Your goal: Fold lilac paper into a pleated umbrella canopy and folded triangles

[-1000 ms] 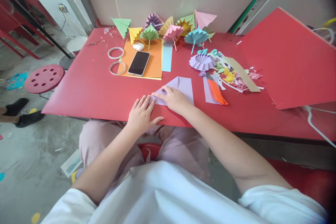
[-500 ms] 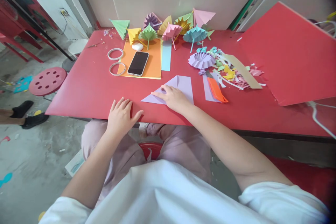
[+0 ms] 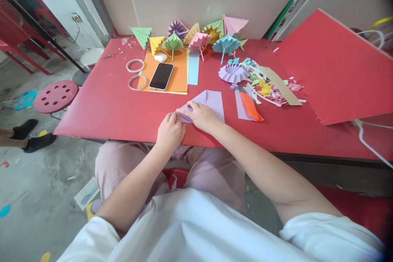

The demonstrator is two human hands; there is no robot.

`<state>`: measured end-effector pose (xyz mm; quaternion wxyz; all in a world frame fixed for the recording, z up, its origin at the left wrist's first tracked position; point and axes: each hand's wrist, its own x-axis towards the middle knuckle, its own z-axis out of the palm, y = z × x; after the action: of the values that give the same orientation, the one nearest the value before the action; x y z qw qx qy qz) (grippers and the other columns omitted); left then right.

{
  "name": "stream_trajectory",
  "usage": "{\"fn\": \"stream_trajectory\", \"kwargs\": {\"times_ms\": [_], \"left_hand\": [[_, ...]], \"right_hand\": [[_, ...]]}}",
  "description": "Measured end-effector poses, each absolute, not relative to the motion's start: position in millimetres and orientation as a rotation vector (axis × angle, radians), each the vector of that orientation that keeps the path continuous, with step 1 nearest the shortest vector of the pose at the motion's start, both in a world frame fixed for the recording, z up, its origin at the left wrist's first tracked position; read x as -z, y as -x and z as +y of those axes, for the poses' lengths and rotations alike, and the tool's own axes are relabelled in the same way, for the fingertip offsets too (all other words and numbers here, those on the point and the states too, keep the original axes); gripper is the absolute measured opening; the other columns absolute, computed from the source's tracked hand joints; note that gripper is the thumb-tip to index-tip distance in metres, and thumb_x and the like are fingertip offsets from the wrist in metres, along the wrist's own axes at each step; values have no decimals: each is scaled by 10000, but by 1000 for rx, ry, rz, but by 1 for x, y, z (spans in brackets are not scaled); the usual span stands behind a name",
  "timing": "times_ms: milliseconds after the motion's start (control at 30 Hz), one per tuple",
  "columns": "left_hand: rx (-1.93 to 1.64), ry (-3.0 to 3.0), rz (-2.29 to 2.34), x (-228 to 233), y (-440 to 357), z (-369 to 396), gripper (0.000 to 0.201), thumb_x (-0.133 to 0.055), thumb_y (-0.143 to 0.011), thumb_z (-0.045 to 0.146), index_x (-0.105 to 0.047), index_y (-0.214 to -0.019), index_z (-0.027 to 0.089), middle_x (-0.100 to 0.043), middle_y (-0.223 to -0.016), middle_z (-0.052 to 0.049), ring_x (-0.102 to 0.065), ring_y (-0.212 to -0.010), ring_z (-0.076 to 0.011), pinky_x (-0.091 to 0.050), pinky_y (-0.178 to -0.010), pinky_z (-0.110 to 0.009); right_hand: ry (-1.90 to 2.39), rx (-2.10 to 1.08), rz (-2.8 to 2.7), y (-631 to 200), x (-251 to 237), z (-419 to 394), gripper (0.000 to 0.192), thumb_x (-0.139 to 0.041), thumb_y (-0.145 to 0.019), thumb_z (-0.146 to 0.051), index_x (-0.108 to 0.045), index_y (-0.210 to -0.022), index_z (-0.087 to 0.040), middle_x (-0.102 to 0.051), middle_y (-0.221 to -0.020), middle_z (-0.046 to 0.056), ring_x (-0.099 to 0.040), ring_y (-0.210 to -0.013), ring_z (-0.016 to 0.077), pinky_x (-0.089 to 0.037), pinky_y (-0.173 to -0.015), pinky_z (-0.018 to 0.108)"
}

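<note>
A lilac sheet of paper (image 3: pixel 215 104), folded over at its left side, lies flat on the red table in front of me. My right hand (image 3: pixel 201 115) rests on it, fingers stretched out and pressing the folded part. At the sheet's left tip is my left hand (image 3: pixel 171 131), its fingers curled closed over the pointed corner and close to the right fingertips. The corner under the left hand is hidden. To the right, an orange cutter knife (image 3: pixel 251 107) lies across a lilac paper strip (image 3: pixel 241 108).
Folded paper umbrellas (image 3: pixel 199 41) line the wall at the back. A phone (image 3: pixel 161 76) lies on orange paper (image 3: pixel 179 82), beside two white rings (image 3: pixel 135 65). Paper scraps (image 3: pixel 276 90) are heaped at right, near a tilted red board (image 3: pixel 340 69). A red stool (image 3: pixel 57 96) stands at left.
My left hand has moved right from the table's front edge onto the paper's left corner, its spread fingers now curled. My right hand stays on the sheet.
</note>
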<state>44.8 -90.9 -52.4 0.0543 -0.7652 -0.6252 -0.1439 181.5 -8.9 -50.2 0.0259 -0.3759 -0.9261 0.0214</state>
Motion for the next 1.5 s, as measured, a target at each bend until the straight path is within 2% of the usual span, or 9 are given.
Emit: {"fn": "stream_trajectory", "kwargs": {"times_ms": [267,500,633,767,867,1000,1200,1500], "left_hand": [[361,2309,-1839,51,-44,-89,329,-407,-878,234,-582,-1077,38,-608,-1076,-173,-566,-950,-264,-461,-858,-374],[266,2277,-1934,46,-44,-91,308,-420,-893,342,-598,-987,109,-601,-1101,-141,-557,-929,-257,-487,-743,-348],[248,2282,-1934,44,-45,-93,398,-420,-889,432,-564,-1103,130,-579,-1156,-132,-539,-970,-258,-491,-723,-332],[204,2322,-1946,42,-45,-95,501,-390,-890,496,-531,-1180,112,-534,-1242,-147,-502,-1039,-273,-494,-753,-339],[171,2347,-1934,40,-45,-97,558,-373,-879,545,-512,-1225,130,-477,-1321,-149,-473,-1088,-290,-501,-748,-345],[79,2404,-1911,37,-43,-100,642,-376,-820,652,-480,-1285,223,-419,-1366,-158,-445,-1124,-323,-510,-693,-356],[-65,2536,-1817,28,-39,-100,759,-392,-717,750,-393,-1352,335,-351,-1395,-194,-401,-1177,-374,-472,-794,-434],[-110,2593,-1784,26,-37,-99,789,-395,-705,755,-362,-1371,334,-337,-1402,-198,-371,-1203,-393,-408,-887,-457]], "right_hand": [[1162,-70,-2876,-181,48,-9,496,-292,-898,-129,-425,-1319,-356,-498,-1194,109,-520,-937,237,-370,-731,342],[1272,-31,-2850,-186,48,-7,472,-337,-897,-146,-457,-1296,-369,-487,-1211,95,-533,-938,231,-383,-712,335],[1365,-11,-2796,-191,46,-2,391,-333,-927,-315,-469,-1292,-350,-477,-1222,101,-533,-964,249,-408,-716,350],[1484,-68,-2756,-198,40,5,443,-344,-898,-486,-453,-1301,-337,-453,-1257,97,-531,-986,267,-439,-715,359],[1531,-133,-2747,-206,36,12,492,-359,-871,-544,-440,-1306,-327,-456,-1264,96,-529,-1012,292,-458,-707,371],[1547,-148,-2724,-218,36,25,522,-360,-862,-556,-428,-1312,-299,-442,-1325,91,-521,-1060,322,-475,-732,405],[1556,-172,-2707,-226,40,37,573,-397,-837,-573,-423,-1319,-263,-404,-1405,78,-509,-1112,335,-467,-819,443],[1652,-279,-2651,-225,40,43,717,-434,-785,-630,-383,-1354,-196,-330,-1463,104,-422,-1223,365,-427,-914,491]]}}
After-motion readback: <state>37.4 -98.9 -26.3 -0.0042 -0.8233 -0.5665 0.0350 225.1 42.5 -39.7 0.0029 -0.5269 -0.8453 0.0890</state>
